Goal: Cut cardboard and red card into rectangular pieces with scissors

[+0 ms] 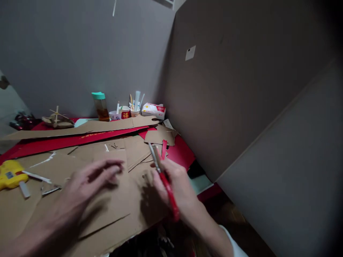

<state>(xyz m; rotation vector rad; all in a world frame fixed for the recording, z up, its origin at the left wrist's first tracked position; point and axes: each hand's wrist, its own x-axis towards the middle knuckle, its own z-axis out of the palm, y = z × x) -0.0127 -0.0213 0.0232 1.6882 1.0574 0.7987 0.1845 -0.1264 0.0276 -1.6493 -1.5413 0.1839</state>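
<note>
Scissors with red handles (pixel 169 194) are gripped in my right hand (pixel 178 182), over the right side of the cardboard; their metal blades point up and away. A narrow brown piece (pixel 158 157) shows beside the blades; I cannot tell whether the fingers hold it too. My left hand (pixel 93 180) hovers above a large flat cardboard sheet (pixel 142 203), fingers loosely bent and apart from the thumb, with nothing visible in them. Just beyond the scissors lie a small red strip (pixel 164 148) and a rounded cardboard piece (pixel 160 136).
At the left lies a yellow glue gun (pixel 10 175). A long cardboard strip (pixel 88 127) spans the back. Behind it stand a teal-lidded bottle (pixel 100 107), cups (pixel 125 112) with sticks, and a tissue pack (pixel 154 110). A grey wall (pixel 227 89) bounds the right.
</note>
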